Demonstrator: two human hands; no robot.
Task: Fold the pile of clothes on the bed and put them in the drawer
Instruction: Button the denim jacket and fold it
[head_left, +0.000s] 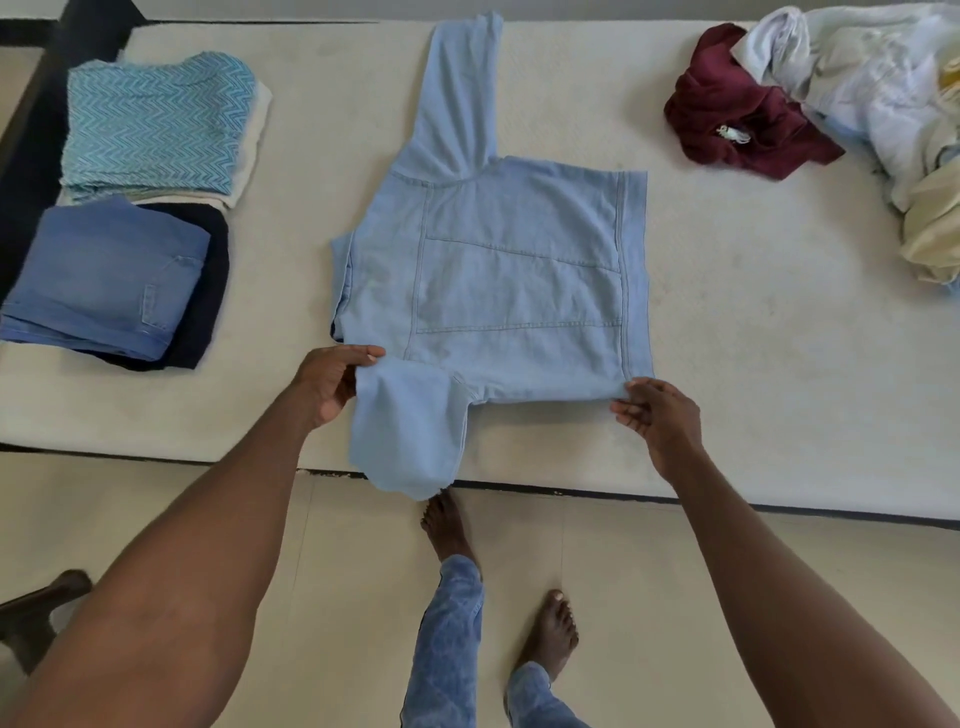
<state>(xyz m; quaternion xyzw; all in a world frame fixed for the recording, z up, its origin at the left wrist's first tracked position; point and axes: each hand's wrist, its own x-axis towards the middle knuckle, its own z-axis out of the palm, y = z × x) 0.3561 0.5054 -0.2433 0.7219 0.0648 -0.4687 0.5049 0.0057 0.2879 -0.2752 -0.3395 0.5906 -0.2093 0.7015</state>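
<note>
Far left on the bed (727, 364) sat two folded stacks: a chevron-knit top (156, 124) over cream pieces, and in front of it folded jeans (98, 280) on something navy. Centre, the light-blue denim shirt (519, 275) lay flat, back side up, one sleeve stretched twd the far edge, the other hanging over the near edge. Your left hand (327, 387) was grasping the near-left corner by the armhole – thumb on top, fingers curled under the cloth. Your right hand (657, 415) pinched the near-right hem corner between thumb and fingertips. Far right, the unfolded pile (878, 98) waited, w/ a maroon garment (737, 124) at its left side.

Handling, as a judgement: thin, soft denim, light, limp – it'd sag and crease if lifted by one point, so hold both corners as you did and keep the edge taut. Sleeves probably need tucking in first. Not slippery, not fragile.

Writing: none readable. The maroon piece had a small white mark, too small to tell. No drawer in view.
</note>
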